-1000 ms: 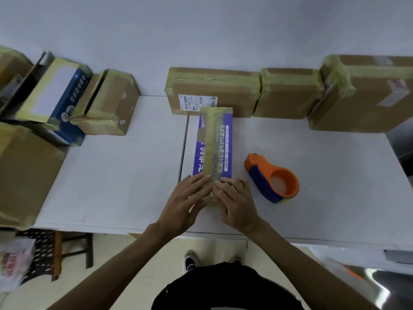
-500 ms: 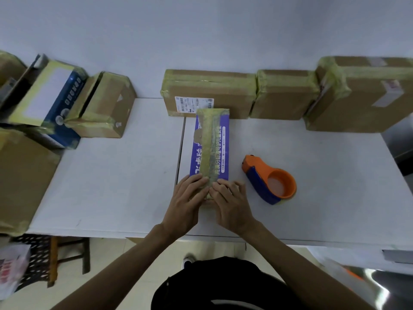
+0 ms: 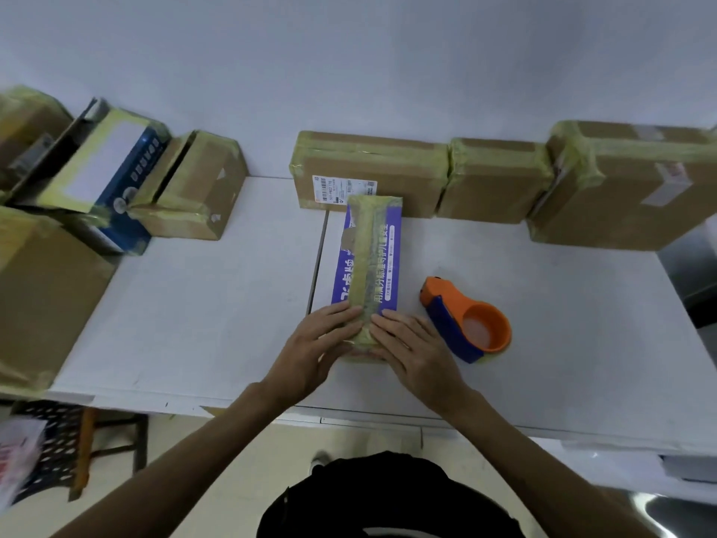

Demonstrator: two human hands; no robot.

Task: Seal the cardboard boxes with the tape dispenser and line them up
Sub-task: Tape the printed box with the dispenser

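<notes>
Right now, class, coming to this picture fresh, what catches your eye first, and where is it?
The long purple box, taped down its length, lies in the middle of the white table, with the left hand and right hand pressing flat on its near end. Just right of it sits the bright orange and blue tape dispenser. Taped brown boxes line the back wall.

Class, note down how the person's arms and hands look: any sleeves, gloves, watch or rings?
The left hand and right hand are bare, with no gloves and no visible rings or watch. Both forearms are uncovered to the picture's edge, with no sleeves in view. The person wears a black top.
</notes>
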